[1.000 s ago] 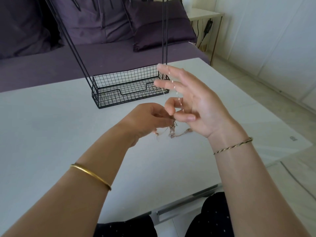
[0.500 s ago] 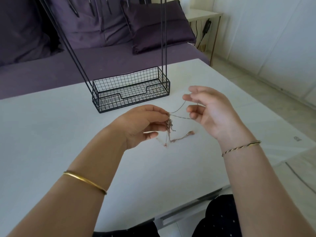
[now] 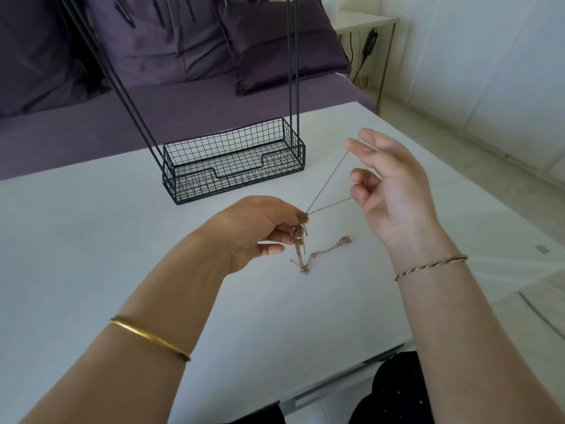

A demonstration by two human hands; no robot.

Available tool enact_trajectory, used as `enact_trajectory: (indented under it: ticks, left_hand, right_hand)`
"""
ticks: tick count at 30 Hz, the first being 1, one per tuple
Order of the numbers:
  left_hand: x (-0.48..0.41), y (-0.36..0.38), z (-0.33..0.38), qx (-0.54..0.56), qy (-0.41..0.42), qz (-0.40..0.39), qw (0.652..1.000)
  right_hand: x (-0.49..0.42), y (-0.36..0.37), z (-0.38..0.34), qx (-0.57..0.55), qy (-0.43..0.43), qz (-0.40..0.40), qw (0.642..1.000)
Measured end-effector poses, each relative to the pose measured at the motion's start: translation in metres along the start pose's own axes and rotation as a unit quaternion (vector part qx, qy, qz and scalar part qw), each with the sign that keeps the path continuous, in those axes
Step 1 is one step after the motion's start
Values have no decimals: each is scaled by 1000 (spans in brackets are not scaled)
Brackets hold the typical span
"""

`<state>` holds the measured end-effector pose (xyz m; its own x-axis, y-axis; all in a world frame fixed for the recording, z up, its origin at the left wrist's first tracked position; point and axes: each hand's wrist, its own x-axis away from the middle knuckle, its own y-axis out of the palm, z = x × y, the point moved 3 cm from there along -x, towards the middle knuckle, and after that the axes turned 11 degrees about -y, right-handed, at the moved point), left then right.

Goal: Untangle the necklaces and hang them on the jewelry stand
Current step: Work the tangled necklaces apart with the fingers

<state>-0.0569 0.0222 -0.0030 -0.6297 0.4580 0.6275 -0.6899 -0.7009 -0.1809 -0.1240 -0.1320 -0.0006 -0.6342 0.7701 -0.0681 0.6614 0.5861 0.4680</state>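
A tangle of thin rose-gold necklaces hangs from my left hand, which pinches the knot between thumb and fingertips just above the white table. Loose chain ends and a small pendant trail on the tabletop. One fine chain loop stretches taut from the knot up to my right hand, whose loosely curled fingers hook it. The black wire jewelry stand, a mesh basket base with tall rods, stands behind the hands.
A purple sofa with cushions runs behind the table. A small side table with a hanging cable stands at the back right. The table's front edge lies close to my lap.
My right hand dropped from beside the stand's rods, then moved right and away from the left hand, drawing one chain loop taut. The left hand kept its pinch on the knot.
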Motion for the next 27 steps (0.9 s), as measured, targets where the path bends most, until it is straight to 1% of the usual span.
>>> enact_trajectory:
  ticks: [2, 4, 5, 6, 7, 8, 9, 10, 11, 13, 15, 16, 19, 22, 25, 27]
  left_hand:
    - [1, 1, 0, -1, 3, 3, 1000]
    - [2, 3, 0, 30, -8, -9, 999]
    - [3, 4, 0, 50, -18, -19, 998]
    - [3, 4, 0, 69, -27, -27, 997]
    - [4, 4, 0, 85, -35, -33, 995]
    - [4, 3, 0, 98, -40, -36, 994]
    - [4, 3, -1, 106, -45, -37, 993]
    - [3, 3, -1, 108, -48, -34, 992]
    - [3, 2, -1, 107, -50, -29, 993]
    - [2, 2, -2, 100, -52, -19, 993]
    - [1, 1, -2, 91, -48, -9, 995]
    - [1, 0, -1, 87, -44, -4, 995]
    - [-1, -2, -2, 73, -33, 14, 997]
    - [-2, -4, -2, 75, -27, 16, 997]
    - [-2, -4, -3, 76, -29, 11, 997]
    - [-2, -3, -3, 74, -29, 5, 997]
  right_hand:
    - [-1, -1, 2, -7, 11, 9, 1000]
    - [-3, -4, 7, 14, 33, 6, 999]
    - [-4, -6, 11, 54, 44, -2, 998]
    - [-6, -9, 16, 132, 46, -17, 990]
    - [-7, -12, 21, 242, 29, -40, 969]
    - [-9, -14, 25, 347, -1, -68, 935]
    - [-8, -14, 27, 429, -36, -90, 898]
    - [-7, -12, 25, 471, -72, -102, 873]
    - [-4, -9, 21, 474, -103, -115, 867]
    - [2, -2, 11, 429, -145, -160, 877]
    - [9, 6, 4, 374, -149, -221, 888]
    - [13, 10, 2, 358, -146, -251, 887]
    - [19, 17, 4, 362, -138, -311, 868]
    - [21, 19, 9, 393, -148, -333, 844]
    - [20, 21, 12, 427, -171, -332, 824]
    - [20, 21, 13, 438, -182, -325, 818]
